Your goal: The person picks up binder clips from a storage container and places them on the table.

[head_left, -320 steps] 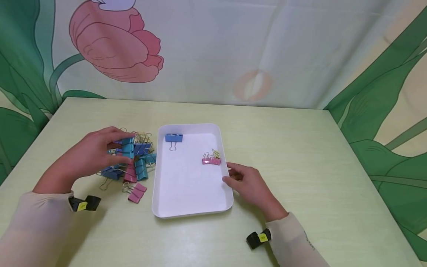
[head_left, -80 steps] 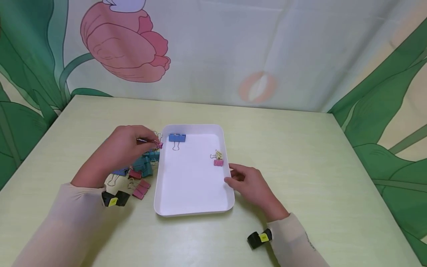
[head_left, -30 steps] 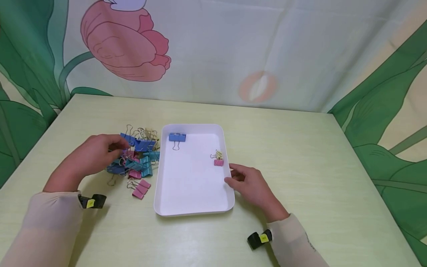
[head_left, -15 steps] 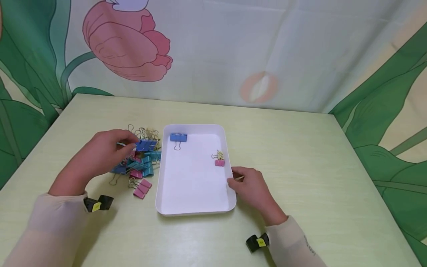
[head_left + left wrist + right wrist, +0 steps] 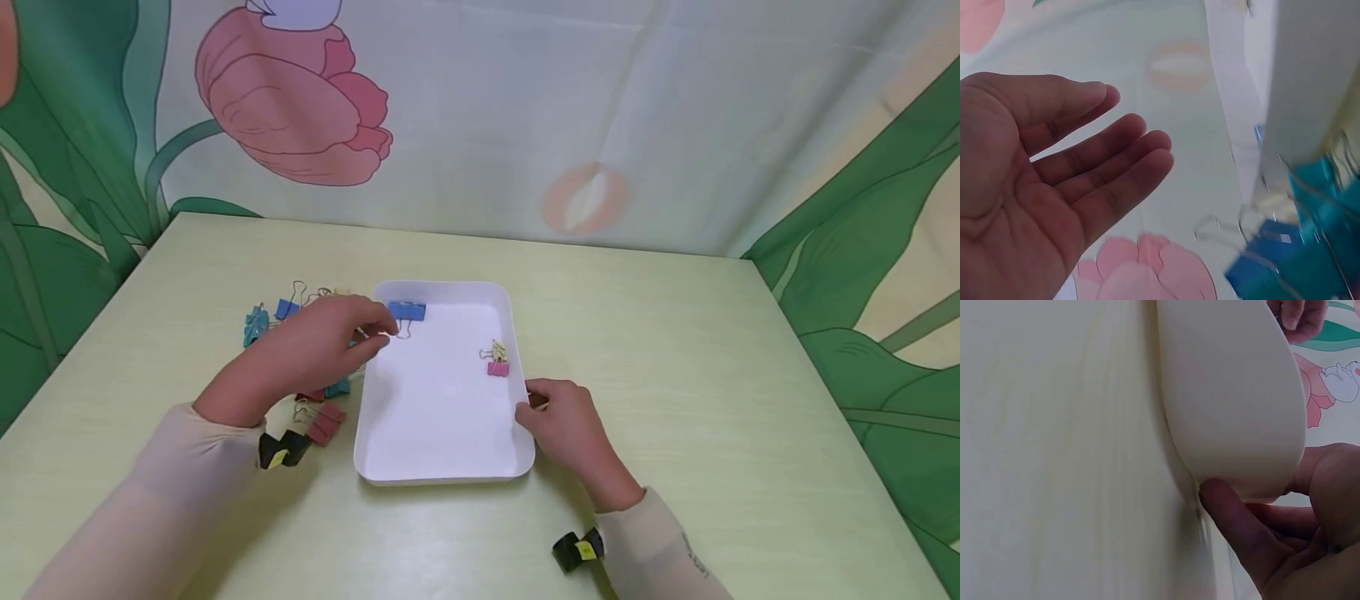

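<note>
My left hand [image 5: 318, 346] hovers over the tray's left rim, near the blue binder clip [image 5: 407, 312] lying in the far left corner. Its fingers are loosely bent, and the left wrist view shows nothing between thumb and fingers [image 5: 1129, 134]. My right hand [image 5: 562, 425] grips the right edge of the white tray [image 5: 442, 481], thumb [image 5: 1229, 506] against the outer wall. Inside the tray, near that edge, lie a small pink binder clip [image 5: 498, 368] and a yellow one [image 5: 498, 352]. Behind my left hand is a heap of binder clips, partly hidden.
A teal clip [image 5: 256, 323] lies at the heap's left side. In front of the heap is a pink clip [image 5: 326, 424] with its wire handles. The pale tabletop [image 5: 675, 358] extends right of the tray, and a printed curtain [image 5: 480, 125] hangs behind.
My left hand has moved right from the heap to the tray's left rim. The pink clip it held 2.7 seconds ago is gone from it. Less pink shows in the tray than 10.7 seconds ago.
</note>
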Demonstrator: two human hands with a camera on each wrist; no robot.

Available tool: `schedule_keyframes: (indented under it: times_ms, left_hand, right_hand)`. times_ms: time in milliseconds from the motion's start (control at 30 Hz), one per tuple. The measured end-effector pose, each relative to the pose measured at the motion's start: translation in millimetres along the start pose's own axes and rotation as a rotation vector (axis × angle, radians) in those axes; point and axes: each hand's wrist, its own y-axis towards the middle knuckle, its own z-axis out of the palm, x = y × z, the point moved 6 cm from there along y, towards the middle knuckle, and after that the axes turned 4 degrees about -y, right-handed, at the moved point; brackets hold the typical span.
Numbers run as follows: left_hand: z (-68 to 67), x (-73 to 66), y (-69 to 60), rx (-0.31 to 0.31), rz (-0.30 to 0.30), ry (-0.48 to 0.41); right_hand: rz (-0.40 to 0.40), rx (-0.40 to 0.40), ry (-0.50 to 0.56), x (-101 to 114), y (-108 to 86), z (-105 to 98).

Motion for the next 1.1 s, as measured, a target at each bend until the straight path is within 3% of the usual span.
schedule_keyframes:
  times_ms: [467, 667, 1100]
  left_hand:
    - [23.6, -51.9, 52.1, 0.259, 0.16, 0.097]
    - [41.3, -51.9, 73.8, 0.341, 0.133, 0.091]
    - [64.4, -47.8, 100.6, 0.353, 0.101, 0.063]
  right_hand:
    - [-0.016, 0.024, 0.016, 0.5, 0.9, 1.4]
    - [-0.02, 0.027, 0.032, -0.2, 1.1, 3.6]
    - [-0.042, 0.022, 0.024, 1.0, 0.5, 1.9]
